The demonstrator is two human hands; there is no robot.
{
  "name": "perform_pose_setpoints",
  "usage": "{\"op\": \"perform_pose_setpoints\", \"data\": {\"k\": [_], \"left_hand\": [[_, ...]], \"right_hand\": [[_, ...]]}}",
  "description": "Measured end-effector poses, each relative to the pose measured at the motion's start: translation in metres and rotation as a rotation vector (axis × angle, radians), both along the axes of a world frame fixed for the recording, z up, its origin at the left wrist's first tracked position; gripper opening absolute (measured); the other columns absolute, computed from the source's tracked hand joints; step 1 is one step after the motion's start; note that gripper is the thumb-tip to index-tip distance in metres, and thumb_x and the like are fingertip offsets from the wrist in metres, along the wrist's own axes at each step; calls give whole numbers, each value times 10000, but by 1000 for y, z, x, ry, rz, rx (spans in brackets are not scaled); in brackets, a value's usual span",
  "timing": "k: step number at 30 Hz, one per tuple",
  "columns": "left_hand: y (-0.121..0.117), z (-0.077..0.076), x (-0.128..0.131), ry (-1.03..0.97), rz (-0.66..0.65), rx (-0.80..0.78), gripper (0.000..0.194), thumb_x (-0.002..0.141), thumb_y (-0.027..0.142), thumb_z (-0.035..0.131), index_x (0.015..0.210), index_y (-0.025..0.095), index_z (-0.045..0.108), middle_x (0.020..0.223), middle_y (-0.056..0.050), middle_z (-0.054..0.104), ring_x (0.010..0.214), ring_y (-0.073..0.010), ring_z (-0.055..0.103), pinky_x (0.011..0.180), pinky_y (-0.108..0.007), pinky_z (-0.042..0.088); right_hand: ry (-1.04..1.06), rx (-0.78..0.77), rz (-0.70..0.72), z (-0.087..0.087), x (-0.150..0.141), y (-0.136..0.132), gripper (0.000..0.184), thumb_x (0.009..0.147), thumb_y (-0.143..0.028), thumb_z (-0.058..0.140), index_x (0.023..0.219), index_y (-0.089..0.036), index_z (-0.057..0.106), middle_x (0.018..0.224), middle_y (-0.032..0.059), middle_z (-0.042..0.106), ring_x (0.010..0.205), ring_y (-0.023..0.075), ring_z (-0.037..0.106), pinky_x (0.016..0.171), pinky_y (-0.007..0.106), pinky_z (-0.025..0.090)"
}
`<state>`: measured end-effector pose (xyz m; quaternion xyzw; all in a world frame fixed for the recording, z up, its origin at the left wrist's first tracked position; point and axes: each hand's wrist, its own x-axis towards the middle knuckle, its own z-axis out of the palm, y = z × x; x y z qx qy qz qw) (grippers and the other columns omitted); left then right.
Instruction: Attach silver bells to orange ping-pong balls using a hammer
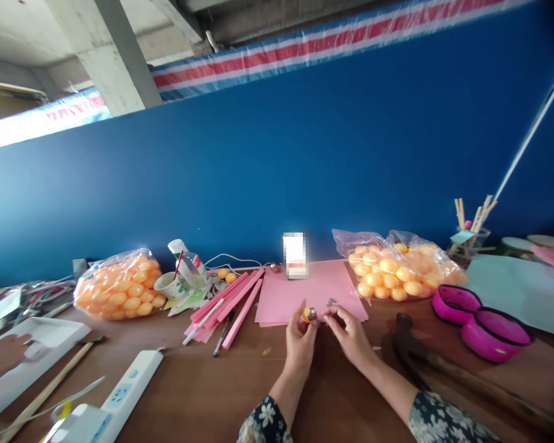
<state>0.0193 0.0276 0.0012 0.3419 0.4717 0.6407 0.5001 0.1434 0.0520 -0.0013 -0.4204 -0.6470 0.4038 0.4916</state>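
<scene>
In my left hand [299, 338] is a small orange ball with a shiny silver part [309, 314], pinched between thumb and fingers above the front edge of the pink paper [305, 292]. Just to its right, my right hand [348, 335] has thumb and index finger pressed together. Whatever lies between those fingertips is too small to make out. A few tiny metallic pieces [332, 301] rest on the paper beyond the right fingertips. At the back of the paper stands a bright, blurred-out rectangle [296, 255], with a small silver ball [276, 266] beside it.
Clear bags of orange balls stand at the left [124, 289] and right [392, 271]. Pink strips [233, 298] and a pen [223, 333] lie left of the paper. A hammer [443, 363] and magenta rings [493, 335] are at right; a power strip [129, 387] sits front left.
</scene>
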Motion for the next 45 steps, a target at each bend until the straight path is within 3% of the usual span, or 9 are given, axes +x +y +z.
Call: {"op": "perform_pose_setpoints", "data": {"k": [9, 18, 33, 45], "left_hand": [[-1, 0, -1, 89, -32, -1, 552, 690, 307, 669, 1194, 153, 503, 825, -55, 672, 778, -157, 635, 784, -308, 503], [-3, 9, 2, 43, -42, 7, 524, 669, 313, 689, 1137, 145, 521, 891, -70, 668, 815, -166, 643, 801, -307, 501], [-9, 0, 3, -4, -43, 41, 445, 694, 366, 660, 1070, 143, 580, 900, -90, 669, 827, -173, 639, 805, -328, 489], [-11, 3, 0, -95, -21, 29, 444, 656, 346, 700, 1039, 146, 598, 845, -58, 653, 741, -122, 626, 764, -278, 489]], "right_hand": [[15, 5, 29, 6, -1, -1, 188, 833, -358, 476, 826, -186, 554, 793, 29, 615, 753, 175, 577, 734, 275, 456], [1, 9, -2, -1, -1, 4, 154, 829, -320, 477, 829, -189, 558, 792, 34, 627, 760, 181, 593, 731, 280, 462], [-123, 126, -40, 7, 1, -5, 186, 807, -254, 437, 825, -176, 605, 827, 46, 657, 751, 172, 602, 713, 274, 460], [-170, 178, -94, -2, -2, -3, 200, 831, -296, 420, 875, -177, 574, 845, 54, 654, 807, 188, 608, 741, 290, 458]]}}
